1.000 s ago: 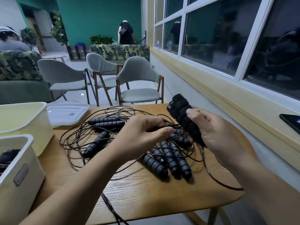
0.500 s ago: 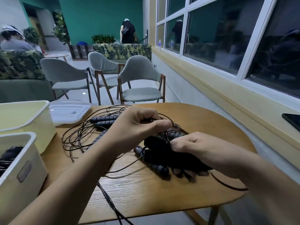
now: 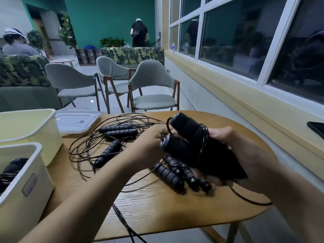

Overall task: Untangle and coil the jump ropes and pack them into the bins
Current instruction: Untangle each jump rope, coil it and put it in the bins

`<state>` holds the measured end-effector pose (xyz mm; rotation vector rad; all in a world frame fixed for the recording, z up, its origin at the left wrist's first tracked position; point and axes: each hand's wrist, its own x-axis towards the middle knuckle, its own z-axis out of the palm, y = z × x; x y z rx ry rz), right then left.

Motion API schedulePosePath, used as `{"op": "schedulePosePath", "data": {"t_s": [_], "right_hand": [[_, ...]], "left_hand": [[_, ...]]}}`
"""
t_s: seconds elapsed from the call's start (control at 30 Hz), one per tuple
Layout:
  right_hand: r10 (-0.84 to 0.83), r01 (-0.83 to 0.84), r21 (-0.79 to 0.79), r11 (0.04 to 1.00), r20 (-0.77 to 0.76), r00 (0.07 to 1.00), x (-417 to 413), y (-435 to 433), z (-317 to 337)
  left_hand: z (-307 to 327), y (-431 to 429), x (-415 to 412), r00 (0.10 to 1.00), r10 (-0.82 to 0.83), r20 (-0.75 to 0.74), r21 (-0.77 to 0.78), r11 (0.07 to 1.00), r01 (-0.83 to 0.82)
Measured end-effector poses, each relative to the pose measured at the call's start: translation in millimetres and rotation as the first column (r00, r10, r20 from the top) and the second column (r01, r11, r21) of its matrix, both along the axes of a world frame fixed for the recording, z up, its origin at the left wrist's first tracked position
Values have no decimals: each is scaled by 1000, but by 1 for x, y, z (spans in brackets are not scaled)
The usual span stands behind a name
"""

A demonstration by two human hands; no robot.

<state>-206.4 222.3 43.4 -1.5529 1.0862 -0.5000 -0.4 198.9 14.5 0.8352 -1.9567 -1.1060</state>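
Gripping two black handles [image 3: 184,146] in my right hand [image 3: 228,142], cord [image 3: 203,141] looped round them; left hand [image 3: 145,149] curled at their ends, grip hidden.

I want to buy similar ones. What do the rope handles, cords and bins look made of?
Handles: matte black foam, probably, going by the ribbed, soft-looking rings. Cords: thin and glossy, likely plastic-coated wire. Bins: smooth pale plastic, apparently.

Three grey chairs [image 3: 152,76] stand beyond a round wooden table [image 3: 157,207]. A dark phone [image 3: 316,128] lies on the yellow windowsill [image 3: 228,92] at right.
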Motion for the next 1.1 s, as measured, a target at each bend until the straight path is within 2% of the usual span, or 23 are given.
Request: {"op": "schedulePosePath", "data": {"t_s": [0.03, 0.07, 0.1, 0.17, 0.3, 0.47, 0.57, 0.73, 0.83, 0.93, 1.0, 1.1], "right_hand": [[10, -13, 14, 1000, 224, 974, -6, 4, -2], [6, -19, 27, 999, 421, 907, -11, 14, -5], [42, -65, 25, 998, 532, 846, -16, 22, -9], [13, -24, 12, 1000, 571, 821, -21, 26, -16], [-124, 134, 23, 991, 554, 823, -10, 19, -15], [-249, 305, -9, 952, 554, 795, -7, 17, -19], [-335, 418, -38, 907, 536, 775, -11, 11, -24], [-413, 530, -160, 832, 459, 787, -8, 5, -31], [-403, 542, -254, 801, 440, 803, -10, 4, -27], [-430, 546, -320, 774, 367, 825, -18, 0, -26], [-447, 529, -361, 768, 290, 846, -21, -2, -27], [-413, 435, -394, 809, 145, 899, -23, -2, -26]], "left_hand": [[-4, -1, -3, 994, 79, 71, -37, 996, -77], [-8, -3, -6, 984, 143, 106, -59, 989, -137], [-9, -2, -10, 980, 165, 115, -87, 984, -156], [-10, -1, -15, 971, 179, 160, -176, 973, -151], [-13, -4, -14, 896, 321, 306, -293, 928, -232], [-9, -5, -12, 844, 414, 341, -405, 875, -265], [-5, -1, -11, 820, 435, 373, -467, 851, -239], [-8, 0, -17, 679, 520, 518, -589, 792, -158], [-11, 1, -13, 694, 527, 491, -649, 753, -113], [-11, -1, -3, 772, 504, 387, -683, 719, -127], [-9, -2, 3, 825, 463, 325, -675, 724, -140], [-6, -2, 9, 868, 414, 274, -634, 757, -161]]}}
